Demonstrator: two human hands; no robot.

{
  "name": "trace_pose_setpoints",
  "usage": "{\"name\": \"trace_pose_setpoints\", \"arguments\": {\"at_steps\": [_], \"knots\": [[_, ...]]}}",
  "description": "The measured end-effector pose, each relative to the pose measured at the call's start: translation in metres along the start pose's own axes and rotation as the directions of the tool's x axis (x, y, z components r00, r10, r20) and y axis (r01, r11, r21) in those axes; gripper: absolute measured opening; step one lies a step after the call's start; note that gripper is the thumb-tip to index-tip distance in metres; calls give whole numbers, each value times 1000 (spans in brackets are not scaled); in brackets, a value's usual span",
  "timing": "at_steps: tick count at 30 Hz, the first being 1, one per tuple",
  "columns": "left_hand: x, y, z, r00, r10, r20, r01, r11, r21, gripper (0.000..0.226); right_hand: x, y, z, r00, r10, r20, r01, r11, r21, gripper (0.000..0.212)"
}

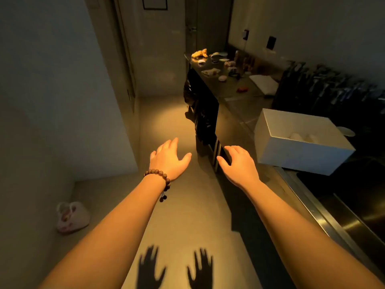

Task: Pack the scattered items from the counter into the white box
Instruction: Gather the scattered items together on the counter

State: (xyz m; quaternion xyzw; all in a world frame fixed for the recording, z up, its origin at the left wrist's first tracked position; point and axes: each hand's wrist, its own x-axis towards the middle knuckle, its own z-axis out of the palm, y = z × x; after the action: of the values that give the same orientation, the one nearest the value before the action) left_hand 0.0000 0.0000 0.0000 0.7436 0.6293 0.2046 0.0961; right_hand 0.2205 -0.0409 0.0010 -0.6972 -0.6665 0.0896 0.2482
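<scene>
The white box [300,155] stands open on the dark counter [235,113] at the right, with pale rounded items inside. Scattered items lie at the counter's far end: a yellow lump [199,53], a small red item [242,89], pale stones and dishes. My left hand [168,159], with a bead bracelet on its wrist, is stretched out over the floor with its fingers spread and holds nothing. My right hand [239,163] is also spread and bare, just left of the box, over the counter's front edge.
A white flat sheet [264,83] lies beyond the box. Dark bottles [325,88] line the back wall. A steel sink [354,215] sits at the near right. A pink bag [71,216] rests on the floor by the left wall. The aisle runs toward a door.
</scene>
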Motion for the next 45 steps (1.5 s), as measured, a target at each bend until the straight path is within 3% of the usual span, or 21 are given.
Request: {"name": "trace_pose_setpoints", "arguments": {"at_steps": [6, 13, 29, 37, 45], "knots": [[26, -6, 24, 999, -33, 35, 32, 999, 34, 73, 33, 7, 22, 997, 9, 71, -8, 1000, -15, 54], [117, -39, 46, 998, -43, 55, 40, 998, 40, 73, 127, 6, 63, 995, 14, 104, -13, 1000, -10, 55], [424, -140, 62, 989, -22, 144, 18, 999, 27, 77, 439, -51, 142, 993, 89, 81, -92, 995, 32, 52], [557, -172, 102, 987, -8, 158, -1, 998, 56, 77, 564, -31, 191, 996, 76, 56, -75, 997, -13, 53], [770, -154, 149, 986, 90, 141, -99, 993, 60, 74, 747, 27, 215, 994, 105, 3, -104, 993, -63, 54]]}}
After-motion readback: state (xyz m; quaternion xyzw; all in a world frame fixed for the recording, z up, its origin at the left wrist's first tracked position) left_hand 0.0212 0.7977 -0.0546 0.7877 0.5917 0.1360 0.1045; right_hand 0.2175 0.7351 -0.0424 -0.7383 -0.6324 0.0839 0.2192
